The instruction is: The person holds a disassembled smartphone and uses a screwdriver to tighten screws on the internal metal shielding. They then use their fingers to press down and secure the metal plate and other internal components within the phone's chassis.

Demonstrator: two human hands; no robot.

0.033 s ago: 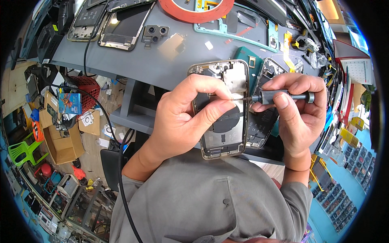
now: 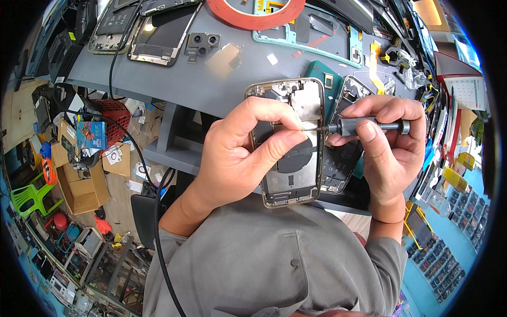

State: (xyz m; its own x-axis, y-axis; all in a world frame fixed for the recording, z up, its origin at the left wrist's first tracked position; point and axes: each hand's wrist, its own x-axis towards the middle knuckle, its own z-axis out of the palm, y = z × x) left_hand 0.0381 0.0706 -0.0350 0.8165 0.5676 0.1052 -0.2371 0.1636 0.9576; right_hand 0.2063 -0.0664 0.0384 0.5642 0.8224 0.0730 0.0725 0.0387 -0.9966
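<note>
A dark precision screwdriver (image 2: 348, 127) with a knurled grip lies level in my right hand (image 2: 388, 142), whose fingers and thumb wrap it. Its thin tip points left. My left hand (image 2: 243, 142) pinches a small pale, slim piece (image 2: 310, 127) at that tip between thumb and forefinger; whether it is the bit itself I cannot tell. Beneath both hands is an opened phone (image 2: 293, 182), its inside facing up, with a dark round coil (image 2: 296, 158) partly hidden by my left hand. Just right of it, a second opened phone housing (image 2: 338, 164) is partly covered by my right hand.
A teal flat piece (image 2: 318, 70) lies behind the phones. On the grey bench (image 2: 158, 79) are a red tape ring (image 2: 256, 24), a light-blue phone frame (image 2: 317, 50), a camera module (image 2: 203, 42) and a phone screen (image 2: 161, 39). A black cable (image 2: 157, 222) runs down at left.
</note>
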